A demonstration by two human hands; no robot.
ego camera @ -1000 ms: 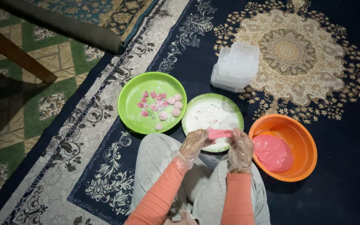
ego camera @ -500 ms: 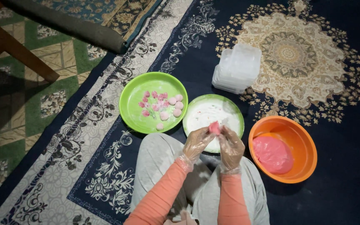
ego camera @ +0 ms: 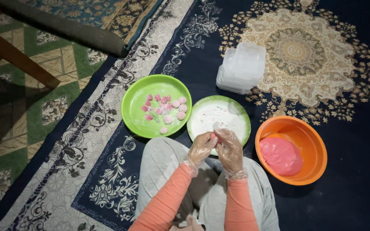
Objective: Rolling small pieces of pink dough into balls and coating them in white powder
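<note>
- Left hand (ego camera: 201, 147) and right hand (ego camera: 229, 146), both in clear plastic gloves, brought together just below frame centre, fingertips meeting over the near rim of the floured green plate (ego camera: 236, 112).
- Pink dough piece (ego camera: 213, 137) pinched between the two sets of fingertips; only a sliver showing, so long axis not readable. Both hands closed on it, neither nearer than the other.
- Key relation: piece held directly above the lower edge of the floured plate, touching neither plate nor flour as far as visible; green plate of finished balls (ego camera: 138, 115) up and to the left of the grip, just beside the floured plate.
- Pink and pale balls (ego camera: 170, 112) clustered centre-right on that left plate, one lying apart near its lower rim.
- Orange bowl (ego camera: 309, 141) to the right of the hands, pink dough mass (ego camera: 281, 155) inside, well clear of the grip.
- Stack of clear plastic containers (ego camera: 241, 67) on the patterned carpet (ego camera: 347, 201), above the plates.
- Against one second earlier: piece then stretched as a wide pink strip across both hands; half a second ago bunched to a lump; now almost hidden between closed fingertips. Hands drawn closer together. Plates, bowl, stack unmoved.
</note>
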